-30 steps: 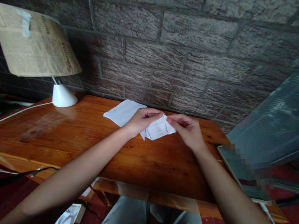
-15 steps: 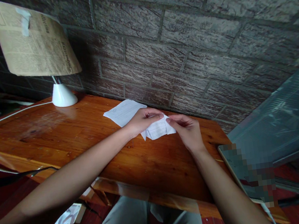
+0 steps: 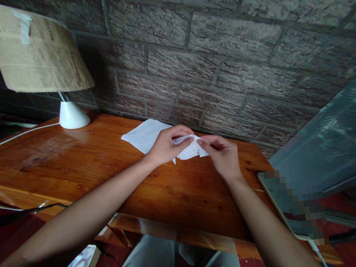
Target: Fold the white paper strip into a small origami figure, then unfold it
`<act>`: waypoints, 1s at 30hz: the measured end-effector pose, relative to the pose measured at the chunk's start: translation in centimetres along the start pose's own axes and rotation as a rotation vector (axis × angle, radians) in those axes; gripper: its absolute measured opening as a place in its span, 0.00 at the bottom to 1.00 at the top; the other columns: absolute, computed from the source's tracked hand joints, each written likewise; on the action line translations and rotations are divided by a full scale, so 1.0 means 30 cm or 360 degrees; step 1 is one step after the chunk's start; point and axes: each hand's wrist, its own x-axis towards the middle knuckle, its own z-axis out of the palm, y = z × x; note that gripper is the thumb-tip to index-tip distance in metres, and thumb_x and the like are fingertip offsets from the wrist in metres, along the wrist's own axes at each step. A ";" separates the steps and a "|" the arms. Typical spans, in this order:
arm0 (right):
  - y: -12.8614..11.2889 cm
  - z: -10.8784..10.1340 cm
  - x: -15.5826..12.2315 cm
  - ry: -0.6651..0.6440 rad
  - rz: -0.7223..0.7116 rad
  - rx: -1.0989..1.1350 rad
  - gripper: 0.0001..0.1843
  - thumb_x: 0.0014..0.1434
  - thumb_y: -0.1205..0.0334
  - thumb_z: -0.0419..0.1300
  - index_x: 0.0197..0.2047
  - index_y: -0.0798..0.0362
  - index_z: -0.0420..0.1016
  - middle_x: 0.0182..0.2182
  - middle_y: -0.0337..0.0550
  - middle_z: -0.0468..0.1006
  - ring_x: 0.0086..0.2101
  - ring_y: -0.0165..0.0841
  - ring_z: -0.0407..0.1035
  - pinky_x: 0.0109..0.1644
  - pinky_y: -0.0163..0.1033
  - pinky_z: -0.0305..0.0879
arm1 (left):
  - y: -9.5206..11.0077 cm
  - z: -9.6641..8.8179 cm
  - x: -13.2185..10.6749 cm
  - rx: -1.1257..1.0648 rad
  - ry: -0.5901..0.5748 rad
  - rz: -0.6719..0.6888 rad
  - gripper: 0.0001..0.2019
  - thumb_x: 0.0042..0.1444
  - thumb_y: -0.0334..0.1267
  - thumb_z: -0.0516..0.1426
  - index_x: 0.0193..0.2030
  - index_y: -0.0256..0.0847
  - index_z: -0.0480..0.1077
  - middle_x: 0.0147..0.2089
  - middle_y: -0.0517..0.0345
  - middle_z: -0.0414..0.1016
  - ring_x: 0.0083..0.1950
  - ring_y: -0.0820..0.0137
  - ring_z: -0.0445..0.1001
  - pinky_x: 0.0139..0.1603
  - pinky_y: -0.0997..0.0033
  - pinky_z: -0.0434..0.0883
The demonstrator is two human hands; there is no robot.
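Both of my hands meet over the far side of a wooden desk (image 3: 79, 159). My left hand (image 3: 165, 145) pinches the left part of a small folded white paper (image 3: 189, 150), fingers closed on it. My right hand (image 3: 221, 156) pinches the paper's right corner between thumb and fingertips. The paper is lifted a little off the desk and bent along a fold. A flat white sheet (image 3: 143, 134) lies on the desk just behind my left hand, partly hidden by it.
A table lamp (image 3: 58, 74) with a newsprint shade and white base stands at the desk's back left, its white cord (image 3: 11, 138) trailing left. A brick wall (image 3: 219, 45) runs close behind. An open laptop (image 3: 325, 153) stands at the right edge. My knees show below the desk.
The folded paper has been raised off the desk and its top edge folded over; both hands lifted slightly and pinched closer together. The view shifted a little left.
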 end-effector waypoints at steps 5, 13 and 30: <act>0.001 0.002 0.001 0.0009 -0.0021 0.0030 0.11 0.51 0.56 0.71 0.37 0.50 0.82 0.36 0.42 0.85 0.35 0.35 0.78 0.44 0.43 0.74 | 0.010 0.001 -0.001 0.0122 -0.0004 0.0056 0.09 0.55 0.40 0.63 0.38 0.37 0.76 0.40 0.52 0.81 0.44 0.67 0.77 0.49 0.67 0.71; 0.003 0.005 -0.008 -0.0023 -0.0098 -0.0103 0.11 0.53 0.55 0.69 0.38 0.51 0.82 0.38 0.44 0.85 0.36 0.36 0.78 0.45 0.43 0.75 | 0.011 -0.005 0.000 0.0197 -0.0049 0.0041 0.10 0.56 0.44 0.62 0.36 0.38 0.76 0.37 0.54 0.80 0.40 0.68 0.77 0.44 0.70 0.70; -0.009 -0.007 -0.003 -0.0274 0.0087 0.0032 0.18 0.49 0.53 0.72 0.43 0.49 0.81 0.38 0.42 0.85 0.37 0.36 0.79 0.45 0.42 0.76 | -0.010 -0.043 0.013 0.0267 -0.0284 -0.0016 0.13 0.58 0.46 0.60 0.36 0.38 0.77 0.35 0.54 0.80 0.37 0.69 0.75 0.39 0.71 0.69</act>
